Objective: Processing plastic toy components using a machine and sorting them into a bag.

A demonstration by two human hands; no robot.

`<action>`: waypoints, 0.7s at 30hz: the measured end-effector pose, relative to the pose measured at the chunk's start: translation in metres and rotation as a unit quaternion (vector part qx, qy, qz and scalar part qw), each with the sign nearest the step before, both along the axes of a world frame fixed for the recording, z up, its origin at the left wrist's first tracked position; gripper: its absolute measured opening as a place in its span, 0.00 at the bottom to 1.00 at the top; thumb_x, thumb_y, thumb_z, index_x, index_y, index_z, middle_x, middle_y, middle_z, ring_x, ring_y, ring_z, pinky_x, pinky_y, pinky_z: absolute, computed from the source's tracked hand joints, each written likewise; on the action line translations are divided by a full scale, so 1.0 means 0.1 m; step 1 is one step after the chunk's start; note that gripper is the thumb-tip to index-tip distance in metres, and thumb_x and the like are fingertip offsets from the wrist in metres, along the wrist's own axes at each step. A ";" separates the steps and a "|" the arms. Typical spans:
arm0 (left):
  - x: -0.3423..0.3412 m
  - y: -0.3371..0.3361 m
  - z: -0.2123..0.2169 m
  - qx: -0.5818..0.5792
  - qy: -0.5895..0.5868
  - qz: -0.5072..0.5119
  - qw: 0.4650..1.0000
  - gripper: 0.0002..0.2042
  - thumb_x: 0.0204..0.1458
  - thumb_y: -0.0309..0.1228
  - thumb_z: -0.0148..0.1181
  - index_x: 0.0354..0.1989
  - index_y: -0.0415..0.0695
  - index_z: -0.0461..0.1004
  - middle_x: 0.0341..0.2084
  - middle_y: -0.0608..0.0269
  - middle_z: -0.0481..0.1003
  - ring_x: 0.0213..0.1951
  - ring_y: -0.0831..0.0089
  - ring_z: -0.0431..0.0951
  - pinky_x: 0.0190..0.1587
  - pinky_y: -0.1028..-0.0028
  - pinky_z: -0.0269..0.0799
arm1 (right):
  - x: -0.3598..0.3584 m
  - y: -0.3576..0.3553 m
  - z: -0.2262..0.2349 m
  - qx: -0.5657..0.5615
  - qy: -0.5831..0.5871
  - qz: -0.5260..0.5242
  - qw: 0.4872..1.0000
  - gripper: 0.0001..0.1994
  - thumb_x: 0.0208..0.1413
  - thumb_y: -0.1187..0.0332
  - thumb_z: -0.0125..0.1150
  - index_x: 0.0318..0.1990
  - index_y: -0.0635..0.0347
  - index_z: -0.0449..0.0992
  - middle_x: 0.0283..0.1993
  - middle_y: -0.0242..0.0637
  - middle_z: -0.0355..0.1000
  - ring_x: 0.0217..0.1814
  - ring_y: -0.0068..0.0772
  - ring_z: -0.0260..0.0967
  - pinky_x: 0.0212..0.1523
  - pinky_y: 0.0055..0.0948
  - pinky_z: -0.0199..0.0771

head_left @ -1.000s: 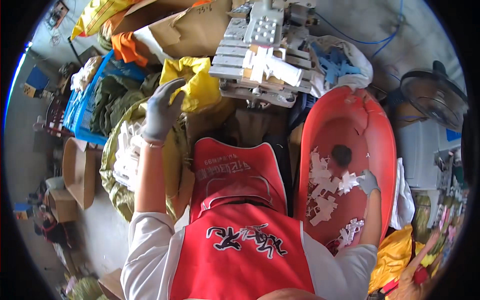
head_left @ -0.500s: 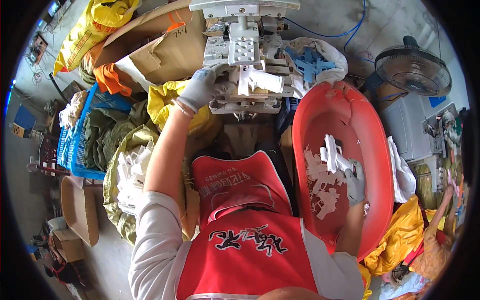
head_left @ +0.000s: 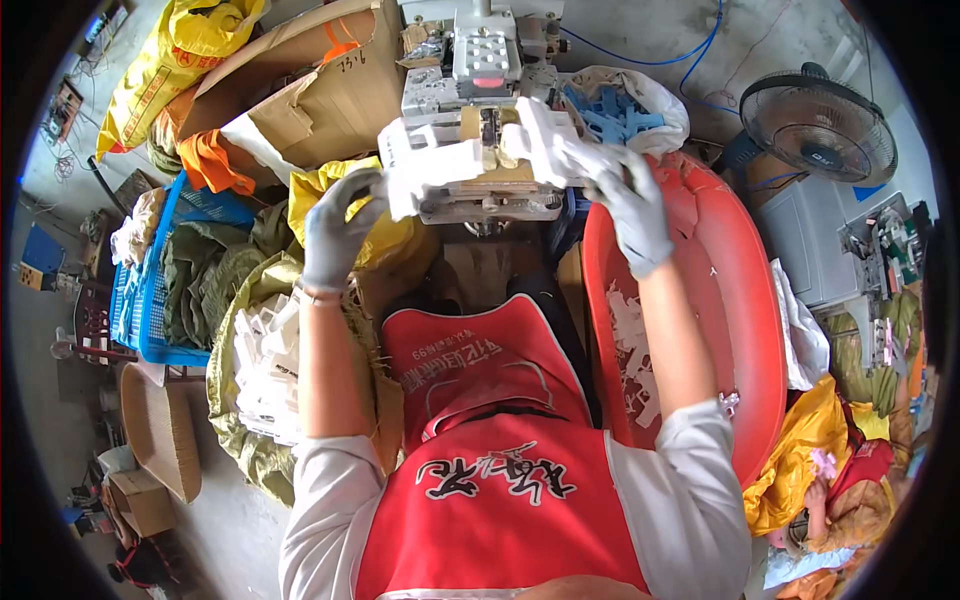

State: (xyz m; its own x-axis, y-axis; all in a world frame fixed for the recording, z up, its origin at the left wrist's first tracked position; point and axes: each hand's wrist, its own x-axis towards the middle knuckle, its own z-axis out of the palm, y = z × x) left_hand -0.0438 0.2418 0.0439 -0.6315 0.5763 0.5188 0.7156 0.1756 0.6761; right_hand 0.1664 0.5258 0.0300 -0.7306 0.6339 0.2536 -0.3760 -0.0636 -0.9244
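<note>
My left hand [head_left: 338, 232], in a pale grey work glove, grips the end of a white plastic toy pistol [head_left: 430, 168] at the left front of the grey metal machine [head_left: 485, 50]. My right hand [head_left: 632, 212], gloved alike, pinches a second white toy pistol [head_left: 545, 140] on the right. Both pistols are raised in front of the machine and look washed out by bright light. Between them shows the machine's fixture [head_left: 490, 140], partly covered. A small pink pad [head_left: 488, 83] sits above it under a perforated plate.
To the right stands a long red tub [head_left: 735, 330] with white toy pistols inside. A woven sack [head_left: 235, 440] of white pieces is at my left. Behind are a cardboard box [head_left: 330, 110], a bag of blue toy pistols [head_left: 615, 115] and a fan [head_left: 818, 130]. Another person sits at lower right.
My right hand has risen from the red tub to the machine with a white toy pistol. My left hand has drawn back left, and a white toy pistol has come off the fixture with it.
</note>
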 end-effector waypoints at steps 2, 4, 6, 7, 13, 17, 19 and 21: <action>0.07 -0.28 -0.08 0.010 -0.024 0.016 1.000 0.14 0.47 0.22 0.61 0.44 0.37 0.74 0.39 0.59 0.78 0.41 0.73 0.79 0.45 0.75 0.73 | -0.26 0.05 0.00 0.187 -0.047 -0.006 0.981 0.14 0.56 0.77 0.55 0.51 0.63 0.70 0.47 0.32 0.68 0.39 0.21 0.67 0.35 0.20 0.71; 0.18 -0.59 -0.14 -0.003 -0.079 0.062 0.995 0.14 0.47 0.22 0.61 0.44 0.38 0.74 0.40 0.59 0.78 0.41 0.73 0.78 0.45 0.76 0.72 | -0.39 0.04 0.09 0.184 -0.071 0.032 0.980 0.13 0.54 0.79 0.57 0.48 0.63 0.74 0.47 0.30 0.67 0.36 0.17 0.65 0.31 0.17 0.69; 0.35 -0.82 -0.15 -0.007 -0.090 0.082 0.993 0.14 0.47 0.23 0.61 0.45 0.38 0.74 0.42 0.59 0.77 0.42 0.72 0.78 0.45 0.76 0.72 | -0.40 0.02 0.20 0.238 -0.161 0.036 0.957 0.14 0.53 0.81 0.57 0.48 0.64 0.75 0.47 0.29 0.65 0.32 0.16 0.63 0.29 0.15 0.66; 0.41 -0.90 -0.16 0.002 -0.093 0.078 0.993 0.15 0.47 0.23 0.62 0.45 0.38 0.74 0.43 0.59 0.77 0.43 0.72 0.77 0.46 0.75 0.71 | -0.43 0.06 0.17 0.296 -0.164 0.018 0.941 0.15 0.52 0.80 0.58 0.49 0.64 0.75 0.46 0.28 0.65 0.30 0.16 0.62 0.28 0.16 0.65; 0.64 -0.90 -0.38 0.023 -0.141 0.078 0.987 0.15 0.49 0.24 0.61 0.46 0.38 0.74 0.46 0.58 0.75 0.48 0.70 0.75 0.52 0.74 0.68 | -0.35 -0.04 0.27 0.588 -0.180 -0.028 0.788 0.19 0.53 0.66 0.62 0.54 0.52 0.73 0.45 0.36 0.71 0.43 0.30 0.71 0.44 0.25 0.71; 0.69 -0.91 -0.31 -0.046 -0.037 0.115 0.992 0.15 0.46 0.20 0.60 0.45 0.38 0.74 0.45 0.55 0.76 0.47 0.66 0.75 0.50 0.72 0.69 | 0.02 0.09 0.04 0.319 -0.118 0.055 0.939 0.27 0.58 0.62 0.59 0.62 0.59 0.59 0.58 0.43 0.63 0.43 0.25 0.69 0.46 0.26 0.70; 0.66 -1.25 -0.40 -0.111 0.002 0.159 0.981 0.17 0.45 0.18 0.59 0.47 0.39 0.73 0.46 0.55 0.74 0.49 0.66 0.73 0.51 0.72 0.69 | 0.46 0.23 -0.22 0.234 -0.208 -0.003 0.950 0.23 0.58 0.66 0.58 0.60 0.58 0.64 0.57 0.35 0.65 0.42 0.25 0.69 0.43 0.23 0.70; 0.69 -1.75 -0.54 -0.102 -0.025 0.220 0.970 0.15 0.52 0.18 0.55 0.50 0.36 0.72 0.49 0.58 0.73 0.51 0.69 0.71 0.53 0.73 0.67 | 0.96 0.47 -0.59 0.180 -0.320 -0.061 0.928 0.19 0.59 0.64 0.56 0.56 0.59 0.68 0.54 0.34 0.69 0.42 0.23 0.69 0.41 0.23 0.70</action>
